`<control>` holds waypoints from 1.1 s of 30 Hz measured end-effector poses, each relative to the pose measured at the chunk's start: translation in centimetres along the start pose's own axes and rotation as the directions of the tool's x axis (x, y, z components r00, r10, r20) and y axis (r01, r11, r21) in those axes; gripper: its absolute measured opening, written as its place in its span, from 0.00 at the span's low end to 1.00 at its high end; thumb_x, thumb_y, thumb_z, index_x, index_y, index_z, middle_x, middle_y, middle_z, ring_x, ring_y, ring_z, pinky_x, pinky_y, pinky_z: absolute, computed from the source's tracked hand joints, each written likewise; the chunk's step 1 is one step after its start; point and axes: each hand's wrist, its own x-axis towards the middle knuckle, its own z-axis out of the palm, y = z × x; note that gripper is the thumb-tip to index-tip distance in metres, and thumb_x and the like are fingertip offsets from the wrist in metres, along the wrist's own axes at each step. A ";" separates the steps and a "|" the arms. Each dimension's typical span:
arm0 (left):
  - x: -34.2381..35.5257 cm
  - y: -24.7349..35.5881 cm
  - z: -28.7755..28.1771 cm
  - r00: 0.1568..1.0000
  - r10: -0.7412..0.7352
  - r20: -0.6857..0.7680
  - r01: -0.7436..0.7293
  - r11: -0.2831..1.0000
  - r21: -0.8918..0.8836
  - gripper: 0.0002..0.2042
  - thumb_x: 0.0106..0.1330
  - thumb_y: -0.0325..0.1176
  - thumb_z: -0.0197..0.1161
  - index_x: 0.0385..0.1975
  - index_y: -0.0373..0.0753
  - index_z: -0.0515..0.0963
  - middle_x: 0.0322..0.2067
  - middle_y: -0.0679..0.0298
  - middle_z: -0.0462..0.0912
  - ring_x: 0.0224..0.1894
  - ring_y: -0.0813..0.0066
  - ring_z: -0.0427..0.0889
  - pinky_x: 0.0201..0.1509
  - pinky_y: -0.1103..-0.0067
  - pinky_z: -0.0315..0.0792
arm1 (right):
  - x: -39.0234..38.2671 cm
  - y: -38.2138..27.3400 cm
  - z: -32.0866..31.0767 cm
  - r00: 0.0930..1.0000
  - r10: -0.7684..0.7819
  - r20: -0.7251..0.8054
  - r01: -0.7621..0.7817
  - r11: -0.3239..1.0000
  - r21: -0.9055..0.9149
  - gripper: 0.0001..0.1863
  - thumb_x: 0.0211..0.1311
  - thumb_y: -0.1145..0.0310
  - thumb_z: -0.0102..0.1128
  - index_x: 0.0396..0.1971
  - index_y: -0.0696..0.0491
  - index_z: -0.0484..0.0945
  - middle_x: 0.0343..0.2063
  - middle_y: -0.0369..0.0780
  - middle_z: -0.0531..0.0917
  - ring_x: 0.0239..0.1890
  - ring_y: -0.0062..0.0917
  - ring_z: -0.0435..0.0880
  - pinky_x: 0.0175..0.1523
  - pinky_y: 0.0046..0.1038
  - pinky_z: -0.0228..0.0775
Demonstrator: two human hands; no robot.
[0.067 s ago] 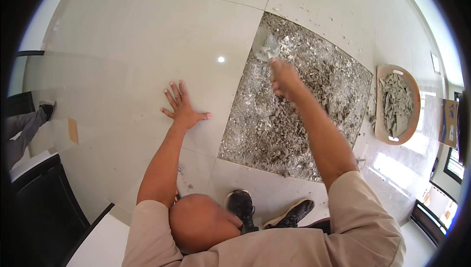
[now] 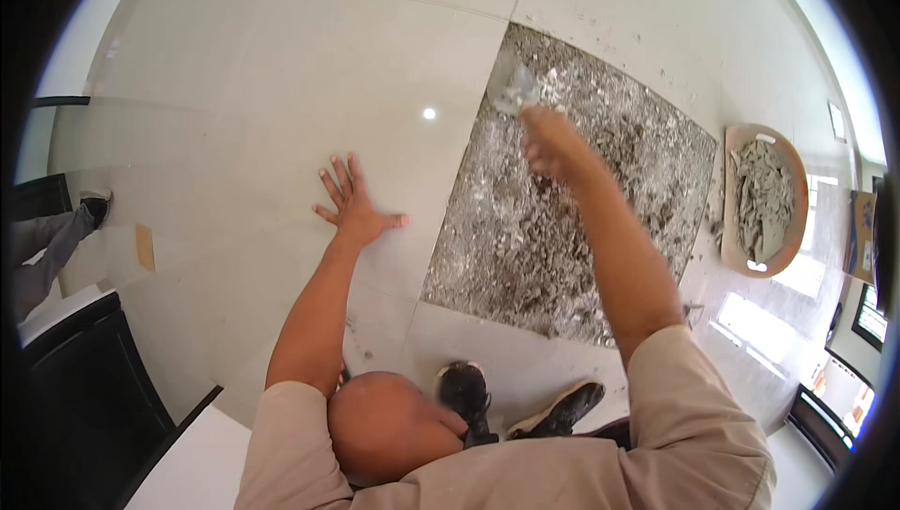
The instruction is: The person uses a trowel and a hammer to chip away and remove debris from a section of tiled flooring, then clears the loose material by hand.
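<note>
My right hand (image 2: 551, 140), somewhat blurred, is closed round the handle of a trowel (image 2: 520, 90). Its grey metal blade lies at the far left corner of a rough square patch (image 2: 478, 238) where the floor tile is gone. Crumbled grey mortar and pale chips (image 2: 544, 257) cover that patch, thickest through its middle. Left of the patch, my left hand (image 2: 354, 215) rests on the smooth tile with its fingers spread and nothing in it. The trowel's handle is mostly hidden by my fingers.
An oval tan tub (image 2: 800, 219) full of broken mortar pieces stands right of the patch. My shoes (image 2: 464, 388) are at its near edge. A black-framed panel (image 2: 89, 369) and another person's leg (image 2: 56, 238) are at left; a cardboard box (image 2: 861, 233) is at far right.
The whole view has shifted slightly, so things sit a little farther right. My right hand stays at the far left corner with the trowel; my left hand keeps its place on the tile.
</note>
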 end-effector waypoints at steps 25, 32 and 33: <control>0.5 0.4 0.7 0.999 -0.005 -0.052 0.006 1.000 0.022 0.74 0.39 0.59 0.82 0.79 0.51 0.29 0.79 0.58 0.19 0.79 0.50 0.16 0.68 0.29 0.26 | -0.1 12.4 -15.4 0.559 -0.797 -0.228 0.002 0.277 -0.961 0.17 0.70 0.56 0.57 0.36 0.57 0.74 0.35 0.48 0.76 0.43 0.44 0.75 0.49 0.46 0.67; 5.4 2.3 1.9 0.926 -0.031 -0.376 -0.016 0.992 -0.122 0.45 0.59 0.56 0.72 0.71 0.41 0.59 0.76 0.54 0.48 0.78 0.48 0.41 0.71 0.37 0.42 | 2.8 13.3 -14.9 0.512 -0.755 -0.409 0.003 0.478 -0.878 0.16 0.68 0.56 0.59 0.41 0.54 0.71 0.44 0.46 0.72 0.50 0.45 0.70 0.54 0.49 0.62; 7.5 4.0 1.3 0.886 -0.005 -0.463 -0.075 0.985 -0.154 0.37 0.61 0.54 0.71 0.65 0.37 0.69 0.72 0.52 0.60 0.76 0.49 0.53 0.73 0.44 0.50 | 2.6 13.3 -15.0 0.512 -0.756 -0.409 0.000 0.476 -0.880 0.16 0.68 0.56 0.59 0.41 0.54 0.71 0.44 0.46 0.72 0.50 0.45 0.70 0.54 0.49 0.62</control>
